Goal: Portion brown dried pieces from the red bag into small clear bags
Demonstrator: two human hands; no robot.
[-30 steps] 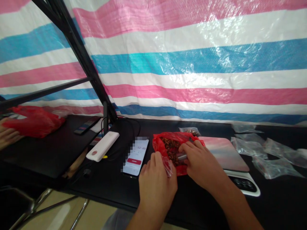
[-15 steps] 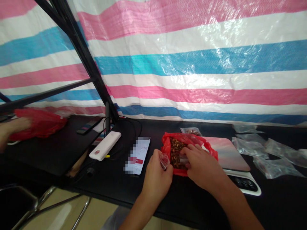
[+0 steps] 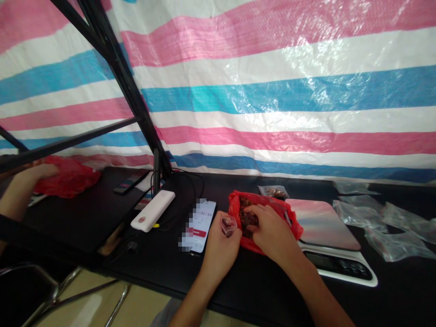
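1. Two bare forearms [image 3: 200, 290] reach over the near edge of the black table [image 3: 163, 259], converging.
2. The left hand [image 3: 221, 250] is curled, gripping a small transparent bag [image 3: 229, 222], mouth upward. Contents not clearly discernible. Judged risk: a slackened grip could fold the mouth and spill whatever is inside.
3. The right hand [image 3: 274, 234] is palm down, fingers bent into an open red bag [image 3: 234, 206] among brown pieces [image 3: 242, 217]; whether it pinches any, I cannot tell.
4. The red bag sits between the hands, rim limp. Judged risk: a wrist snagging that rim could tip it and scatter pieces.
5. The phone [image 3: 200, 227] lies just left of the left hand; a sideways knock could shift it. The scale [image 3: 327, 222] lies near the red bag's right side.
6. Beyond: a filled bag [image 3: 273, 191]; flat transparent bags [image 3: 361, 213] at right.
7. Far left, a co-worker's hand [image 3: 44, 171] is at another red bag [image 3: 73, 179].
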